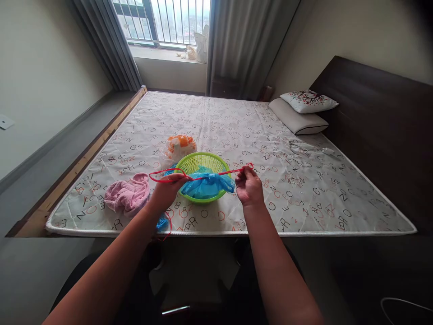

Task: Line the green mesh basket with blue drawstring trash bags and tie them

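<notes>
A blue plastic bag, gathered at its neck, sits in a green plastic basket near the front edge of the mattress. Red string runs across the gathered neck and is stretched out to both sides. My left hand pinches the string left of the bag, with a loop of it hanging out beyond the fingers. On the right, my right hand is closed on the other length of string, and a short end sticks up above the thumb. Whether the string is knotted cannot be made out.
A pink towel lies left of the basket, with blue plastic beside my left forearm. Behind the basket is an orange and white plastic bag. Pillows lie by the dark headboard. The patterned mattress ends just before me.
</notes>
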`<state>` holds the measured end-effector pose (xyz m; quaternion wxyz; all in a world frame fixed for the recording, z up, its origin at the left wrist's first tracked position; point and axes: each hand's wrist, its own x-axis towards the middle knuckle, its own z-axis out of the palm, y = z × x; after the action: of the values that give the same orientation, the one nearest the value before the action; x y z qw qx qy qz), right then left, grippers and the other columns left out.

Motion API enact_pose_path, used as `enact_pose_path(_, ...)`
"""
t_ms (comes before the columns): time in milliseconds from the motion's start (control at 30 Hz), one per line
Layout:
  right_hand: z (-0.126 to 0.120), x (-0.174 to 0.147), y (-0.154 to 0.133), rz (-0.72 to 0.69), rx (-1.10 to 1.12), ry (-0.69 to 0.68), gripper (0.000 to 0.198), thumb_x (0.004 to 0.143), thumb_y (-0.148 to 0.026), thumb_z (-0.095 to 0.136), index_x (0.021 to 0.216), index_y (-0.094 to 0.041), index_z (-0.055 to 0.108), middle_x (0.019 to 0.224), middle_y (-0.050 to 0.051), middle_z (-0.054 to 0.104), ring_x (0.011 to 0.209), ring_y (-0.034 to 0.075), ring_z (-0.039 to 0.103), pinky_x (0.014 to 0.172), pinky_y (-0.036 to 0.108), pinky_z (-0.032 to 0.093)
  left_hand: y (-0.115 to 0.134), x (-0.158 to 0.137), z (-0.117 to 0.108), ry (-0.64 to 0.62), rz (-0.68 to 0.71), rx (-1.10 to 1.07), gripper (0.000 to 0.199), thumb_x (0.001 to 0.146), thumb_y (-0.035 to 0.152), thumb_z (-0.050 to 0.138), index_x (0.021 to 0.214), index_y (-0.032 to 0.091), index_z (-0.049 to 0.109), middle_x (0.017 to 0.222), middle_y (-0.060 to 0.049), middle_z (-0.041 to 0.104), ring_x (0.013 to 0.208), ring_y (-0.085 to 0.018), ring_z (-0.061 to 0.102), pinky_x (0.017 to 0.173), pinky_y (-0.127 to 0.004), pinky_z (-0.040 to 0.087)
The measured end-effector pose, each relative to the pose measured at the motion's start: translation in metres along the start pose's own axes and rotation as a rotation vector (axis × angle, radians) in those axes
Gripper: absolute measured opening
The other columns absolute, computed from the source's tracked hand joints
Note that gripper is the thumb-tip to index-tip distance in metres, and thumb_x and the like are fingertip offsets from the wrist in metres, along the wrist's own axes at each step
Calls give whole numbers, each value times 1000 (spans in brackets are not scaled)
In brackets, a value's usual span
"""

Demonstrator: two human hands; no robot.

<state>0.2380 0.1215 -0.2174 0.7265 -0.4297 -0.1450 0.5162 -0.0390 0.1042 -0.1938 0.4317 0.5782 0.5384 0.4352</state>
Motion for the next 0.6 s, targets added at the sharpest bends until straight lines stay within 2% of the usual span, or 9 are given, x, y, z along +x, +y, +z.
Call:
enact_pose_path(67,0,-2,0,-2,46,44,29,80,-32,92,84,-21,66,68,-7,65,58,7,60,54,18,46,-1,0,-2,42,-5,-8,40,82,59,84,91,19,88,98,-10,83,99,-27,75,95,-36,58)
enact_pose_path(133,-1,-4,-3,-43,-5,-11,32,80,-41,93,85,-22,67,72,-5,67,64,9,63,56,19,47,-7,-1,-3,68,-57,-48,44,82,61,84,94,19,86,91,-8,80,88,-23,71,83,-33,56)
enact_pose_path(233,-4,-7,-11,-135,-236,-280,38,82,-55,89,96,-24,72,95,1,77,79,13,70,64,23,52,-16,-3,-2,49,-117,-116,48,82,63,83,97,17,83,81,-4,72,72,-17,60,65,-27,47)
enact_pose_path(300,-6,-11,-13,-144,-432,-474,50,81,-55,91,118,-26,73,120,6,78,88,15,71,72,27,56,-17,-6,0,56,-98,-137,46,84,60,82,99,17,82,84,-5,72,69,-15,55,63,-26,44)
enact_pose_path(367,-4,-16,-11,-92,-617,-627,74,78,-50,94,143,-29,65,140,10,73,93,17,71,81,32,60,-14,-8,2,54,-74,-148,45,86,57,80,106,16,81,94,-7,77,70,-15,56,65,-27,45)
enact_pose_path(433,0,-24,-3,-40,-786,-753,88,76,-44,96,155,-30,58,148,12,68,96,19,70,85,36,62,-6,-10,3,-11,-52,-133,48,86,56,79,114,17,82,106,-10,79,77,-18,62,70,-30,49)
enact_pose_path(500,5,-33,6,-54,-954,-877,84,76,-38,97,153,-30,62,140,10,72,96,20,69,85,36,60,1,-11,-2,-142,0,-85,45,86,50,79,119,20,83,122,-12,79,98,-25,69,85,-35,55)
enact_pose_path(533,8,-37,11,-85,-1041,-927,75,77,-33,96,147,-29,68,131,8,75,95,20,67,84,36,58,4,-11,-6,-229,23,-72,43,84,46,79,119,22,85,131,-12,77,112,-29,69,94,-38,56)
enact_pose_path(600,11,-43,17,-161,-1212,-995,41,83,-24,91,122,-25,79,108,5,76,89,19,64,83,34,53,8,-9,-19,-406,10,-93,43,79,36,79,121,27,86,148,-10,71,133,-33,64,108,-41,53)
